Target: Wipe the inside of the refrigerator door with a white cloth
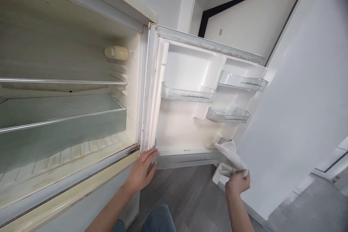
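My left hand (140, 173) is at the hinge-side end of the bottom door bin (187, 160). Its fingers are stretched out and rest at the bin's corner, the thumb held apart below them. My right hand (238, 182) is closed around a bunched white cloth (231, 154). The cloth's upper part hangs over the far end of that bin and hides it. Both hands are low on the inside of the open fridge door (182, 123). Above them, the door carries a utility pocket (187, 95) and two smaller clear bins (241, 81) on the right.
To the left, the fridge interior has a glass shelf (62, 81), a clear drawer (65, 134) and a cream lamp cover (117, 53). Yellowish stains mark its floor. A white wall panel (293, 116) stands right of the door, above grey wood flooring (185, 192). My knee (159, 219) shows below.
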A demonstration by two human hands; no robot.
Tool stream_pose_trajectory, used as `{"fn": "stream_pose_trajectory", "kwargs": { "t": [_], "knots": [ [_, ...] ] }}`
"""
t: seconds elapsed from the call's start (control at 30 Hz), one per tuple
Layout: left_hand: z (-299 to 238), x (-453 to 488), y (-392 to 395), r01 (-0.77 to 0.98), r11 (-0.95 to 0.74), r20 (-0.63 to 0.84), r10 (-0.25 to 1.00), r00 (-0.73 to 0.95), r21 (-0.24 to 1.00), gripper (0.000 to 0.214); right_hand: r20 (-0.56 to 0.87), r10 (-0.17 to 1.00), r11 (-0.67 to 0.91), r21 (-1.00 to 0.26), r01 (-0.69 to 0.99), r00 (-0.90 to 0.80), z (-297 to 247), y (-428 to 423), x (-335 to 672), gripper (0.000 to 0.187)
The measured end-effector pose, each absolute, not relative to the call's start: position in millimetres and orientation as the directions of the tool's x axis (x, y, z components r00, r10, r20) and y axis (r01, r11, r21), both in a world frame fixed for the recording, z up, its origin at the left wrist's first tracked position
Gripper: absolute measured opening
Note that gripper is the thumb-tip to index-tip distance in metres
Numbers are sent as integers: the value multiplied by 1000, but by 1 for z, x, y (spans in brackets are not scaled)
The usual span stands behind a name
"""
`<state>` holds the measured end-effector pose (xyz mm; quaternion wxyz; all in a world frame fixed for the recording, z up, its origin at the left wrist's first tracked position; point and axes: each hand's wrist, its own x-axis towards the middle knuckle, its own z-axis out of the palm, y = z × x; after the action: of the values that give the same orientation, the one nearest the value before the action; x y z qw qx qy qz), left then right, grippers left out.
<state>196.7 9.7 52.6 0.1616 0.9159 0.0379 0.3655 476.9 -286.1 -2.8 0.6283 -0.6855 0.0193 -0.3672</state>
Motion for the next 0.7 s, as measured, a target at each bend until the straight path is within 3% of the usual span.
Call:
{"fn": "stream_pose_trajectory", "kwargs": {
  "t": [0.1, 0.2, 0.37, 0.7],
  "knots": [
    [49, 197, 9, -58, -934, 673, 211, 709, 353, 40, 439, -453, -255, -898, 359, 776, -14, -271, 461, 62],
    [47, 197, 8, -65, -922, 667, 225, 710, 381, 37, 393, -363, -307, -906, 290, 845, -30, -255, 448, 72],
    [47, 197, 8, -62, -907, 639, 244, 730, 417, 41, 505, -282, -316, -852, 418, 816, -66, -219, 420, 69],
    [49, 196, 5, -106, -829, 579, 287, 763, 550, 39, 366, 62, -31, -929, 368, 929, -98, -105, 294, 72]
  ]
}}
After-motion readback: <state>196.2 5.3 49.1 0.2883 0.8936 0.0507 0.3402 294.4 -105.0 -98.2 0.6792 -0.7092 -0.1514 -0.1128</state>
